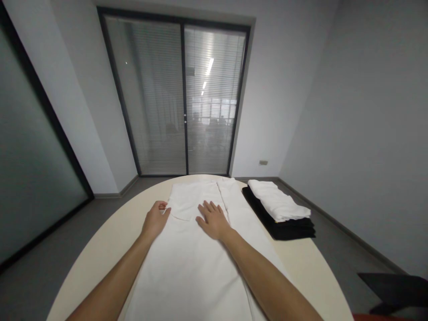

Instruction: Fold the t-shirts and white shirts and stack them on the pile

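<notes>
A white garment that looks like a pair of trousers (190, 267) lies spread lengthwise over the table, with a short curved seam near its far end and a long fold down its right part. At its left edge, my left hand (156, 218) is closed, thumb and fingers pinching the cloth. My right hand (213, 219) rests flat on the upper middle of the fabric, fingers spread and palm down, holding nothing.
On the right of the round cream table (100, 249) sits a folded white cloth item (279, 200) on a stack of folded black cloth (290, 229). A dark chair-like object (397, 287) stands at the lower right. Glass doors (180, 98) with blinds are beyond the table.
</notes>
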`<state>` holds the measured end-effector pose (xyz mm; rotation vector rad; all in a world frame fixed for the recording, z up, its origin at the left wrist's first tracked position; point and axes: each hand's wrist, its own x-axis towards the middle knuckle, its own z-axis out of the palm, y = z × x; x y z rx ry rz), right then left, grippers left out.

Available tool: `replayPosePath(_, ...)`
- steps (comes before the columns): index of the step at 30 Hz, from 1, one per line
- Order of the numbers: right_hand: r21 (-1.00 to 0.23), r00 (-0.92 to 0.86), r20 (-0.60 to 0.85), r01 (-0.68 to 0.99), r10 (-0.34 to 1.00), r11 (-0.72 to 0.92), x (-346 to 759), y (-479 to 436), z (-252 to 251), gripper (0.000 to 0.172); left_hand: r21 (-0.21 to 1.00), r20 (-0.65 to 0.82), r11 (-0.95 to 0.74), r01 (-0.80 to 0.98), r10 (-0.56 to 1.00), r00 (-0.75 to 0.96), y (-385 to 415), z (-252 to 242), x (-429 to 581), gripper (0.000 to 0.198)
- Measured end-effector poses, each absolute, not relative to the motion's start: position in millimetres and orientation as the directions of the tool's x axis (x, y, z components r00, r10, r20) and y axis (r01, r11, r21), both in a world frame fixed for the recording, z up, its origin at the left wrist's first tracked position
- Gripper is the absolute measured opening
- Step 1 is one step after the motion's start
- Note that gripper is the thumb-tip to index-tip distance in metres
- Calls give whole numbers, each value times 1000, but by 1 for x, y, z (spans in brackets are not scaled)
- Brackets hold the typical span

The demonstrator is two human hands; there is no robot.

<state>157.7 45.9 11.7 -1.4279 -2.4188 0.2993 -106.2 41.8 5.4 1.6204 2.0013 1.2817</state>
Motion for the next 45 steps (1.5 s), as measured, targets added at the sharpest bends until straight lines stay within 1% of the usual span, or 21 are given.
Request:
replayPosePath(4, -383, -508, 179, 753, 842, 536, 163, 45, 14, 61, 772, 332, -95, 628, 904, -271, 44, 10, -94, 23)
replayPosePath(11, -419, -510, 206, 725, 835, 546, 168, 48, 11, 57, 773, 333, -169, 611, 928, -165, 49, 31, -51, 21)
replayPosePath(14, -462, -496, 242, 697, 834, 548, 169, 50, 8, 54, 761, 325, -175, 624, 936, -133, 54, 43, -30, 21)
replayPosePath(16, -523, -455, 278, 667, 846, 530, 170, 53, 7, 51, 750, 319, -177, 637, 941, -115, 57, 50, -15, 21)
replayPosePath(20, -704, -306, 326, 553, 895, 445, 172, 63, 5, 47, 723, 293, -197, 662, 955, -37, 53, 53, 19, 22)
replayPosePath(23, -766, -199, 329, 516, 923, 384, 177, 69, 4, 44, 696, 240, -204, 688, 970, 45, 40, 45, 39, 29)
replayPosePath(26, -737, -135, 325, 585, 936, 339, 179, 70, 6, 42, 661, 190, -179, 729, 979, 69, 19, 38, 45, 40)
replayPosePath(28, -681, -149, 326, 649, 934, 341, 179, 67, 8, 41, 590, 175, -153, 793, 983, 60, 3, 39, 42, 40)
replayPosePath(31, -570, -212, 352, 724, 912, 388, 176, 59, 11, 39, 353, 142, -111, 929, 988, 64, -21, 44, 35, 34)
replayPosePath(32, -529, -236, 361, 745, 902, 407, 175, 56, 12, 39, 285, 126, -114, 952, 989, 80, -27, 45, 33, 36)
replayPosePath(34, -451, -280, 359, 783, 890, 428, 172, 52, 11, 43, 214, 94, -145, 966, 987, 127, -39, 44, 31, 47)
replayPosePath(36, -404, -313, 322, 808, 894, 429, 170, 50, 8, 49, 193, 61, -170, 966, 985, 161, -46, 39, 30, 61)
replayPosePath(38, -395, -330, 271, 818, 904, 418, 169, 52, 5, 54, 192, 40, -176, 965, 984, 171, -48, 32, 29, 68)
replayPosePath(42, -408, -351, 194, 821, 916, 400, 164, 68, 2, 62, 218, 7, -192, 957, 981, 195, -36, 26, 21, 70)
replayPosePath(45, -422, -354, 160, 819, 921, 388, 159, 82, 3, 64, 247, 9, -197, 949, 979, 201, -22, 27, 12, 69)
